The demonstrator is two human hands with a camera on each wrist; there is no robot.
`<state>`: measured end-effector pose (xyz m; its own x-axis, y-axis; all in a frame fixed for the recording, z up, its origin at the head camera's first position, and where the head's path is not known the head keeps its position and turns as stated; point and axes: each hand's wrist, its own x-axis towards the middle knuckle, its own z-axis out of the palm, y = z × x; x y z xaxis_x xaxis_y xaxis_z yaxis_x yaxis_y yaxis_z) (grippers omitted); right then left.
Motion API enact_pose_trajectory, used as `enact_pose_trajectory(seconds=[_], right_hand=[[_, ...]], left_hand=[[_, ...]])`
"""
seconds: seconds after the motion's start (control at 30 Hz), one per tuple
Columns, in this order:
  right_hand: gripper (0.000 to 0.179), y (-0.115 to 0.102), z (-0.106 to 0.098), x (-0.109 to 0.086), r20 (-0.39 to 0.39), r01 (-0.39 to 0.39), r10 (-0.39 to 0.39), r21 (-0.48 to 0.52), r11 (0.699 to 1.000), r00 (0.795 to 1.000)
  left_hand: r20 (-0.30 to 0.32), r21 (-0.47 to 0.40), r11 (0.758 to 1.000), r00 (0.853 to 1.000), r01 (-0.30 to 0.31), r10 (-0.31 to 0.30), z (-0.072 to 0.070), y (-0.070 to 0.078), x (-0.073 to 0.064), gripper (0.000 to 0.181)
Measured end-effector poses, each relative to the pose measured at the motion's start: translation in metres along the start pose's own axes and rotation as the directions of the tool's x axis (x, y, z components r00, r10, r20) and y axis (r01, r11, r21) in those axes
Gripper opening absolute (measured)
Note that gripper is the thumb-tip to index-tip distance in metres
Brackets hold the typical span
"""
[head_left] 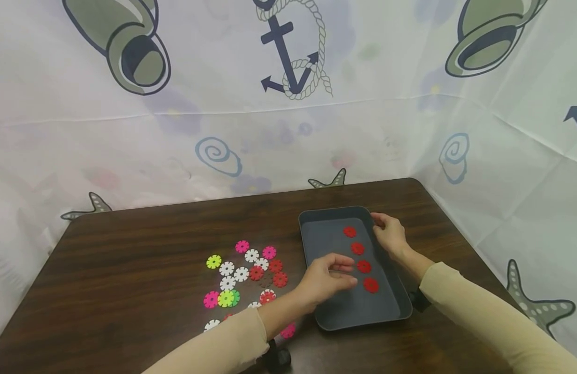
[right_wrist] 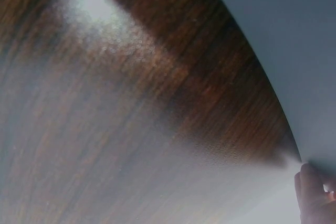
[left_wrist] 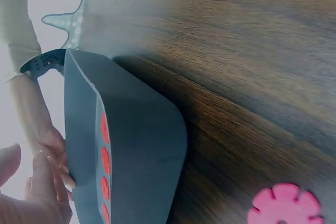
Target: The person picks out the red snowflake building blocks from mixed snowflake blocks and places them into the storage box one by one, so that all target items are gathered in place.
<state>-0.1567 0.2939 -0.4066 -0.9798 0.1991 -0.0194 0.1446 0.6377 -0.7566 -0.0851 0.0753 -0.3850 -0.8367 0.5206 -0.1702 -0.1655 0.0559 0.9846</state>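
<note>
A dark grey rectangular baking pan [head_left: 335, 317] lies on the table, with several red notched plastic discs [head_left: 357, 248] in a row along its inside. My left hand [head_left: 325, 278] hovers over the pan's near left part, thumb and fingers apart with nothing between them. At the far right corner, my right hand [head_left: 390, 236] holds the pan's rim between thumb and fingers. The left wrist view shows the pan's outer wall [left_wrist: 142, 140] and the right hand [left_wrist: 51, 142] behind it. In the right wrist view, the fingers [right_wrist: 310, 187] meet the pan's side [right_wrist: 283, 40].
Left of the pan, loose notched discs in white [head_left: 227, 268], pink [head_left: 211, 299], yellow [head_left: 214, 261], green and red [head_left: 280, 279] lie scattered on the brown wooden table [head_left: 129, 275]. Some overlap. A printed cloth [head_left: 381, 124] hangs behind the table and along its right side.
</note>
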Motion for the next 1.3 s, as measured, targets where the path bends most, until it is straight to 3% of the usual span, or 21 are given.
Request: enact_pose_trajectory(seconds=[0.27, 0.6, 0.93, 1.3], right_hand=[[0.039, 0.0, 0.0, 0.0, -0.007, -0.001, 0.001, -0.008, 1.0, 1.0], [0.039, 0.0, -0.001, 0.001, -0.013, -0.002, 0.002, -0.016, 1.0, 1.0], [0.04, -0.001, 0.0, 0.0, -0.004, -0.008, 0.008, -0.016, 1.0, 1.0], [0.04, -0.002, -0.001, -0.001, 0.009, -0.011, 0.011, -0.015, 1.0, 1.0]], left_hand=[[0.029, -0.039, 0.999, 0.999, -0.017, 0.018, -0.022, 0.002, -0.017, 0.035], [0.013, -0.045, 0.998, 0.999, -0.033, 0.034, -0.047, -0.002, -0.034, 0.04], [-0.022, -0.002, 1.0, 1.0, -0.01, 0.009, -0.066, -0.006, -0.051, 0.043], [-0.068, 0.002, 1.0, 0.997, 0.029, -0.029, -0.09, -0.02, -0.073, 0.048]])
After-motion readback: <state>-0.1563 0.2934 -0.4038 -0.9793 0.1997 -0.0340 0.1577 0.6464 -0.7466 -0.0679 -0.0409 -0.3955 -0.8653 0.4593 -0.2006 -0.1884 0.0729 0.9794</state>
